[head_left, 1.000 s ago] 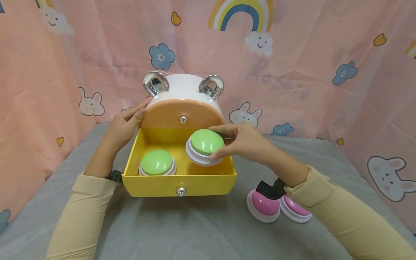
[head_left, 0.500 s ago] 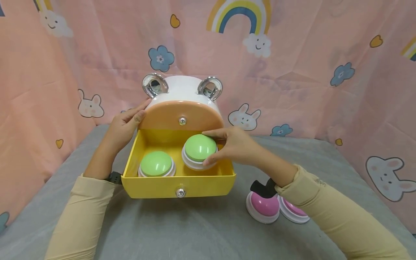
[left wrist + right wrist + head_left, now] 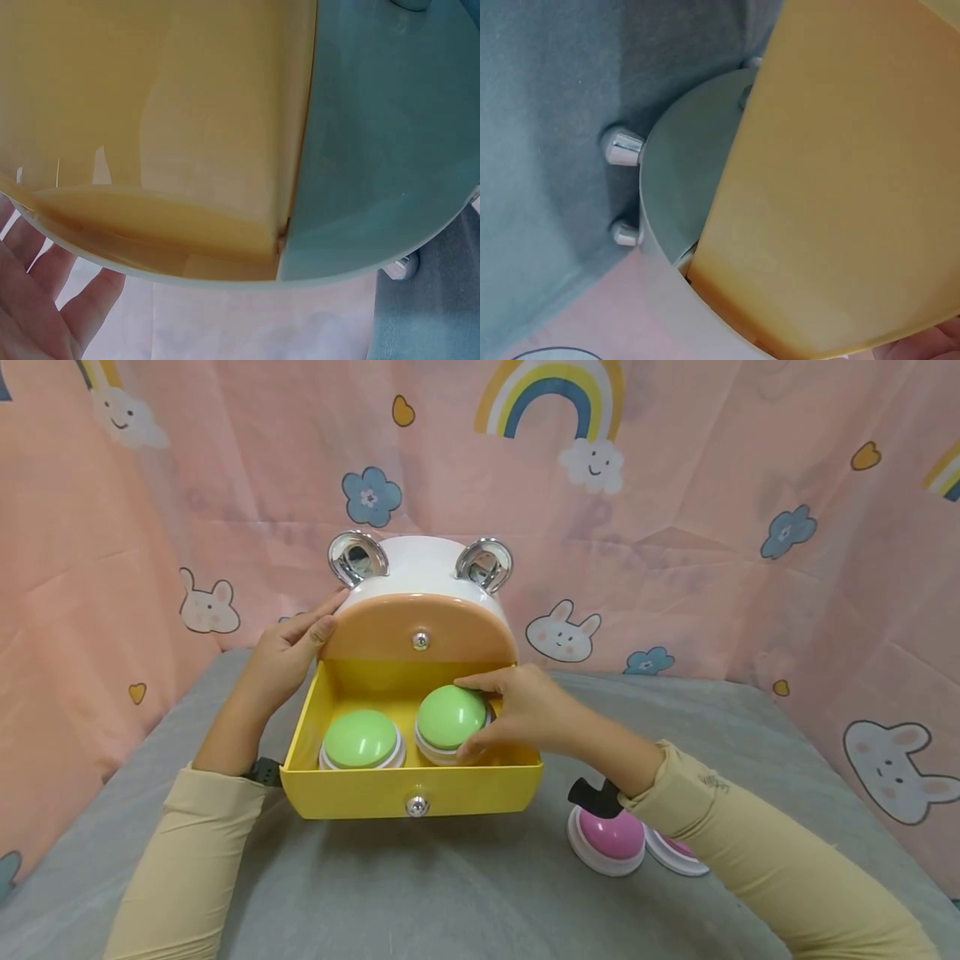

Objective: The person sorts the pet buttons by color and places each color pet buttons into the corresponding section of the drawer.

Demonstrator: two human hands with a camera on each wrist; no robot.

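A small white cabinet (image 3: 423,560) with silver ears has its yellow drawer (image 3: 412,787) pulled out below an orange upper drawer (image 3: 382,625). My left hand (image 3: 281,656) rests against the cabinet's left side, its fingers fairly straight; the left wrist view shows that hand (image 3: 56,300) beside the rim. Inside the yellow drawer, on the right, my right hand (image 3: 528,710) holds a green push button (image 3: 452,717) by its white base, between thumb and fingers. Another green push button (image 3: 362,739) lies in the drawer's left part. The drawer front hides the lower edges of both.
Two pink push buttons, a nearer one (image 3: 611,837) and one partly under the right sleeve (image 3: 678,852), lie on the grey cloth (image 3: 465,893) right of the drawer. A pink patterned curtain (image 3: 675,560) stands behind and at both sides. Silver feet (image 3: 624,147) support the cabinet.
My right hand has moved left and down, lowering the green push button deeper into the yellow drawer, closer to the other one. The left hand stays on the cabinet's side.
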